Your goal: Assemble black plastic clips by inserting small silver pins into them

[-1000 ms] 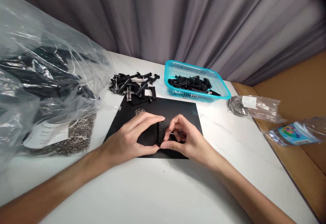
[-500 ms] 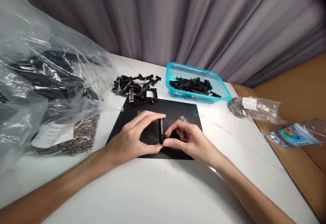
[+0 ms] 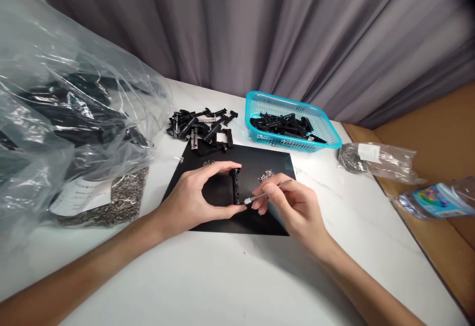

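Note:
My left hand (image 3: 195,195) is closed on a narrow black plastic part (image 3: 236,187), pinching its two ends between thumb and fingertips so it stands upright above the black mat (image 3: 218,222). In my right hand (image 3: 291,202) is a slim metal tool (image 3: 260,196), held like a pen. The tool's wider, pale end points left at the lower end of the part; whether it touches cannot be made out. A small heap of metal pieces (image 3: 266,174) lies on the mat behind my right hand. Another small heap (image 3: 209,163) shows behind my left fingers.
Loose black plastic parts (image 3: 202,128) are piled behind the mat. A blue basket (image 3: 330,135) holds more. Large clear bags (image 3: 74,113) and a bag of metal pieces (image 3: 122,197) stand left. At right are a small bag (image 3: 354,158) and a plastic bottle (image 3: 434,200).
My right hand has drawn back to the right from the black part and turned the slim metal tool so its pale end points at it. My left hand keeps its hold.

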`<act>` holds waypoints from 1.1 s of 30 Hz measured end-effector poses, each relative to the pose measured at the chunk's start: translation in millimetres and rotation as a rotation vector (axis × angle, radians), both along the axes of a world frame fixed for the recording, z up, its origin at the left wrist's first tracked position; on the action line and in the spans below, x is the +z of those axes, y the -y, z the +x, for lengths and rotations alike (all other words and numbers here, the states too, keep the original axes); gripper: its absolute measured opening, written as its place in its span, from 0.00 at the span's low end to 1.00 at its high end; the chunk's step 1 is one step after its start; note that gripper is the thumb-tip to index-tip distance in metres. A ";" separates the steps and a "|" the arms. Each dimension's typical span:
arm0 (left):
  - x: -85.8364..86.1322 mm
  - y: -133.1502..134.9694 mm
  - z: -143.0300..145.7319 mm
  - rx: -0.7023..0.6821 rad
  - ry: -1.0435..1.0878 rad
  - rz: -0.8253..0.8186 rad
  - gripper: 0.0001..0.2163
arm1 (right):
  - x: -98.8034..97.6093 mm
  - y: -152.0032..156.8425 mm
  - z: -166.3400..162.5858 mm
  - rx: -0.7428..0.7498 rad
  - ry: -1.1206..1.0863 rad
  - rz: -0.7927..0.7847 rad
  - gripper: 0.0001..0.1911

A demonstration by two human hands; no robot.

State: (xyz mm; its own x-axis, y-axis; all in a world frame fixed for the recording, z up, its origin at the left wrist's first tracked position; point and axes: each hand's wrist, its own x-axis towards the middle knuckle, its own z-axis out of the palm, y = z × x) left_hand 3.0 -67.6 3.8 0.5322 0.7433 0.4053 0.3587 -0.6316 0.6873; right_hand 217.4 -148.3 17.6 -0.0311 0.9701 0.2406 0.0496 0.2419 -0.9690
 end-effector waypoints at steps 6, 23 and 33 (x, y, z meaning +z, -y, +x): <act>-7.3 -1.5 -1.6 0.011 0.038 0.056 0.29 | -0.1 -0.1 -2.4 0.049 -0.008 -0.058 0.11; -3.1 0.0 -2.0 -0.026 -0.013 0.071 0.27 | 14.7 -6.2 15.1 -0.122 0.237 0.138 0.22; -4.0 -1.3 -6.2 0.043 -0.108 0.074 0.29 | -6.3 -34.1 71.4 -0.014 0.897 0.181 0.17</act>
